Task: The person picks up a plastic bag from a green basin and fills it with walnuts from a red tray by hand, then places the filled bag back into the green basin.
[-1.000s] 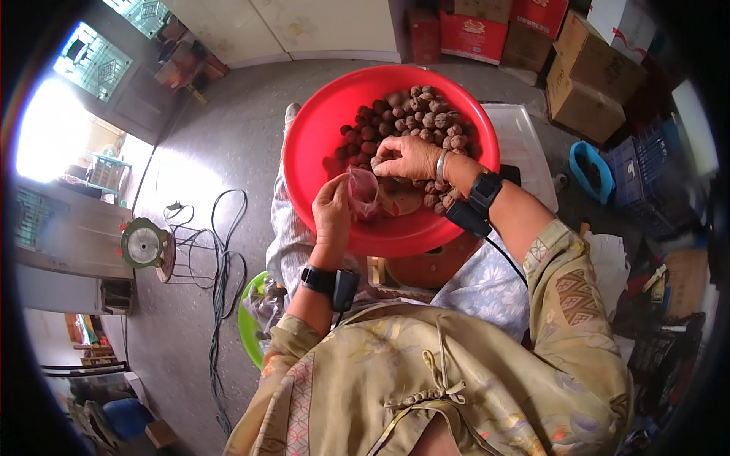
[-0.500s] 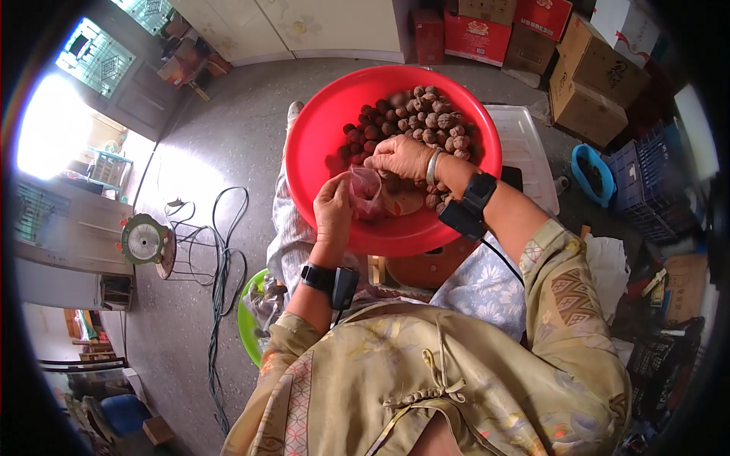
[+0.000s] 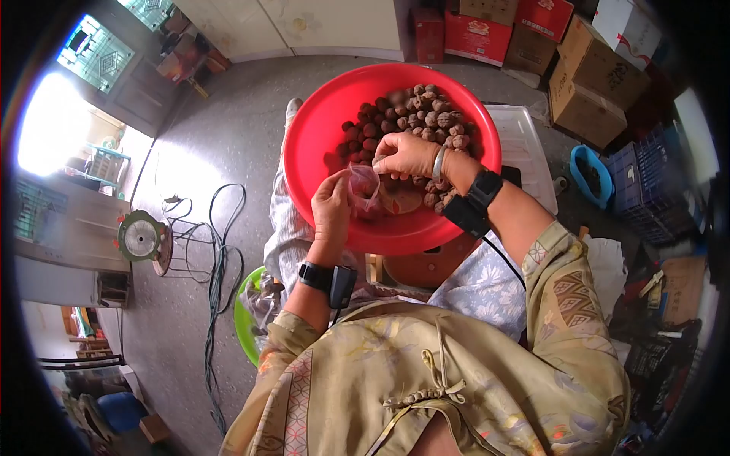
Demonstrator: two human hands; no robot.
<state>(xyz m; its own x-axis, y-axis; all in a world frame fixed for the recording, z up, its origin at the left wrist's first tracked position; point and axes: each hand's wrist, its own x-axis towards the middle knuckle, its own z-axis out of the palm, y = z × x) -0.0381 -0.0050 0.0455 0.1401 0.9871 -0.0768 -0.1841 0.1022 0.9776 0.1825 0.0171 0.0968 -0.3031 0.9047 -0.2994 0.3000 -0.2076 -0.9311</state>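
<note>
A clear plastic bag (image 3: 365, 190) hangs inside a wide red basin (image 3: 312, 129), its mouth open upward. My left hand (image 3: 331, 205) pinches the bag's left rim between thumb and fingers. Just above the bag's right edge is my right hand (image 3: 411, 156), fingers curled and thumb pressed in; what its fingertips hold is too small to make out. Walnuts (image 3: 432, 119) are heaped along the far and right side of the basin, darker ones to the left. Some walnuts lie partly hidden beneath my right hand and wrist.
A white plastic lid or tray (image 3: 525, 144) sits under the basin's right side. On the floor are a green basin (image 3: 245, 319), a coiled cable (image 3: 217, 304), a round green-rimmed object on a stand (image 3: 142, 235), a blue tub (image 3: 591, 176) and stacked cardboard boxes (image 3: 585, 99).
My right hand has shifted slightly to the right, toward the bag's right edge. The left hand still grips the bag in nearly the same place.
</note>
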